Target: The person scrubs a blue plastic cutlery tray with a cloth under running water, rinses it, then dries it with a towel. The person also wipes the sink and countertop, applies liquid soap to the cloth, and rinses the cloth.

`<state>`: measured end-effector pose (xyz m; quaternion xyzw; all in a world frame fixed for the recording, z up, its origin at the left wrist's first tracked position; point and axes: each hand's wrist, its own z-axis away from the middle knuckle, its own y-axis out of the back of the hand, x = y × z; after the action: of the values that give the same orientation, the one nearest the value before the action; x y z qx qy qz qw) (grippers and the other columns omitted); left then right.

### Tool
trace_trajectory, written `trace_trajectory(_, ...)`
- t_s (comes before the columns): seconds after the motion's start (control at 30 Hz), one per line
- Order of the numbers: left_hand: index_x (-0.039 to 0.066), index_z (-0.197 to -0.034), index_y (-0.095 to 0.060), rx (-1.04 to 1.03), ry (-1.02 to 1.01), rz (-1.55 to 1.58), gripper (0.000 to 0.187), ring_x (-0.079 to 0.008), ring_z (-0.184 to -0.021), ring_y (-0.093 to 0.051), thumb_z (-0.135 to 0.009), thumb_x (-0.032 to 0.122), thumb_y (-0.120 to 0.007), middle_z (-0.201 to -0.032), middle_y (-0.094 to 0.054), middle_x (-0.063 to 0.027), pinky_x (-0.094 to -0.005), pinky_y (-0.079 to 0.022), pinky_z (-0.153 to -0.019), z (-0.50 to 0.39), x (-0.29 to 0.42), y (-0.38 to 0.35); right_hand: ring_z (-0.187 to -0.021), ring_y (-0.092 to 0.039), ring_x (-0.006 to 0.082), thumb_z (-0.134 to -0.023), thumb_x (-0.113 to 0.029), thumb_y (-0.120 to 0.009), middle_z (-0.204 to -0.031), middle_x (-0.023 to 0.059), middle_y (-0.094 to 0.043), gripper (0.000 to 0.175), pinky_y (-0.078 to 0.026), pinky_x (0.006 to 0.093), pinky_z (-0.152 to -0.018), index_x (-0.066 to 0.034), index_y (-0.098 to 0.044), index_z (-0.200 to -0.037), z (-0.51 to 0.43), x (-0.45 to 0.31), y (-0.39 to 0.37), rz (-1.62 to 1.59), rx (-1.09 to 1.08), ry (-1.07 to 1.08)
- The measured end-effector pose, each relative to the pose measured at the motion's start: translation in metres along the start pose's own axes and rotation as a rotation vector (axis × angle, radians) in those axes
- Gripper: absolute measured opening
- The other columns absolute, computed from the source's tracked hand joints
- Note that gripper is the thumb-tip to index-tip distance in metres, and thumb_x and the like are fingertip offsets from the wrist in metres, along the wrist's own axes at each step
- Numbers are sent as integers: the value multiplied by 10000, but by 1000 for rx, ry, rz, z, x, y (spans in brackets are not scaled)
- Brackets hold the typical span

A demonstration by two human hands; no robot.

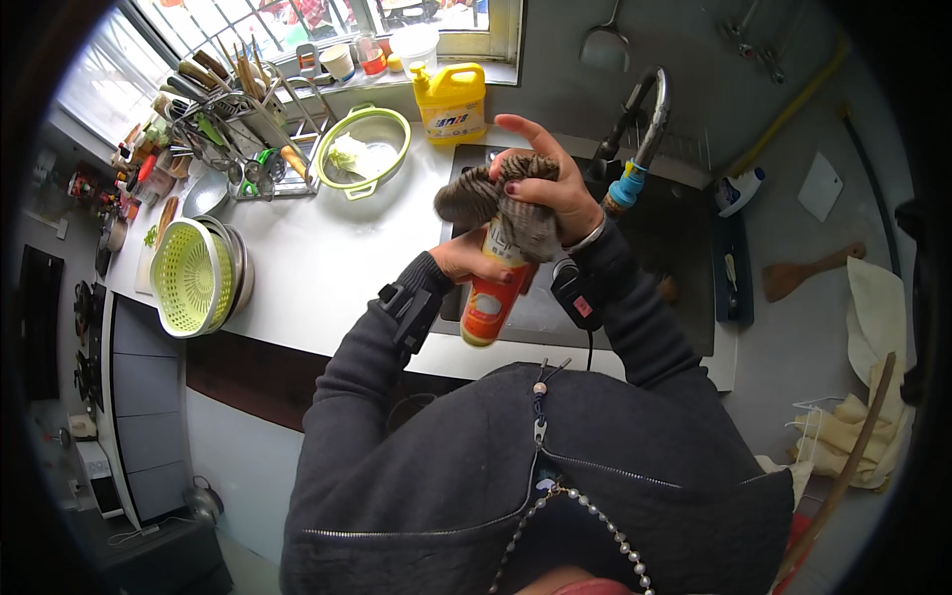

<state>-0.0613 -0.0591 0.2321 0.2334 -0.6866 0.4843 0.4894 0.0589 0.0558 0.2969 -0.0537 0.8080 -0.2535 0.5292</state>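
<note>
My left hand [476, 260] grips a bottle [491, 305] with an orange-red label, which is tilted above the front edge of the sink. In my right hand [554, 182] is a striped brown-grey cloth [532, 216], bunched around the upper end of the bottle. The cloth hides the bottle's top. My right index finger points away from the cloth. Behind my hands stands a yellow jug with a pump [452, 104], at the back of the counter.
The dark sink [647, 327] with a curved faucet [658, 97] lies below and right of my hands. A green-rimmed strainer [401, 152] holds pale leafy pieces. Further left are a utensil rack [260, 134] and stacked bowls with a green colander [192, 279].
</note>
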Motion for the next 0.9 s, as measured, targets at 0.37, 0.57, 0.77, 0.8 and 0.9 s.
trace_trajectory(0.37, 79, -1174, -550, 699, -283, -682, 604, -230, -944, -624, -644, 234, -792, -1052, -636, -95, -323, -497, -823, -23, -6, -8, -900, -585, 115, -778, -31, -692, -996, 65, -599, 790, -489, 249, -834, 10, -229, -1417, -3, 18, 7, 279, 426, 150)
trace_trajectory(0.57, 102, -1097, -603, 1070, -138, -1369, 513, -333, -825, -655, -676, 340, -775, -890, -672, -138, -404, -527, -706, -14, -15, 10, -1012, -565, 119, -837, 38, -618, -1173, 83, -577, 709, -447, 247, -923, 50, -236, -1434, 23, 63, 5, 294, 632, 269)
trace_trajectory(0.77, 45, -1090, -504, 1086, -66, -1129, 526, -322, -848, -655, -678, 246, -762, -911, -663, -167, -373, -521, -750, 6, -2, 21, -1055, -587, 171, -804, 139, -498, -1235, 103, -573, 535, -479, 287, -944, -8, -484, -1317, 55, 37, 29, 129, 599, 141)
trace_trajectory(0.8, 33, -1114, -503, 1034, -84, -1165, 550, -299, -857, -661, -674, 226, -772, -925, -662, -166, -357, -522, -761, 8, 0, 21, -1059, -588, 184, -824, 133, -488, -1223, 107, -576, 508, -495, 315, -938, -13, -489, -1310, 54, 30, 30, 86, 592, 148)
trace_trajectory(0.9, 31, -1135, -511, 891, -150, -967, 547, -217, -873, -647, -665, 155, -764, -971, -658, -116, -326, -512, -783, 14, 1, 19, -1160, -540, 227, -857, 92, -489, -1328, 138, -506, 541, -442, 335, -1007, -27, -406, -1378, 44, 11, 27, 138, 429, 242)
